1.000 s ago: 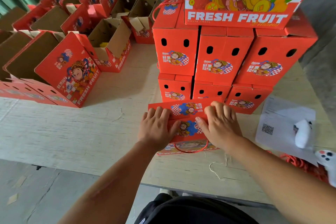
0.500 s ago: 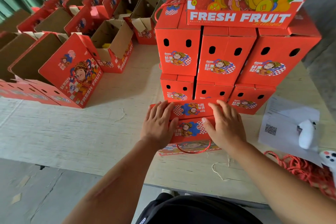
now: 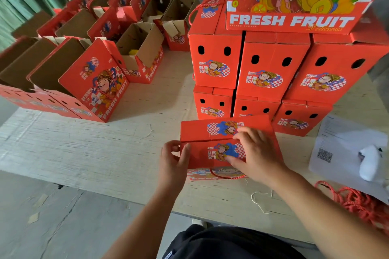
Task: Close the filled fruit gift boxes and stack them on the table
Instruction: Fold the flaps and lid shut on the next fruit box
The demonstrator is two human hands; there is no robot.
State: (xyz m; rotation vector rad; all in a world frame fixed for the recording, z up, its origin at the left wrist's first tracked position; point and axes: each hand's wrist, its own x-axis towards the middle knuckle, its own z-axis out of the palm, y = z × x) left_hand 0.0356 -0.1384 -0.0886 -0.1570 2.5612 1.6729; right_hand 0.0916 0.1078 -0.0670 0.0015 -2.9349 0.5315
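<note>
Left grip curled, right grip spread flat.

One view only, head-worn, wide-angle. Looks forward and steeply down from above the table's near edge. Close in: both forearms enter from the bottom of the frame, left hand and right hand near centre. Stacked boxes rise ahead, top one cut off. Floor and dark trousers show below. Edges bend.
</note>
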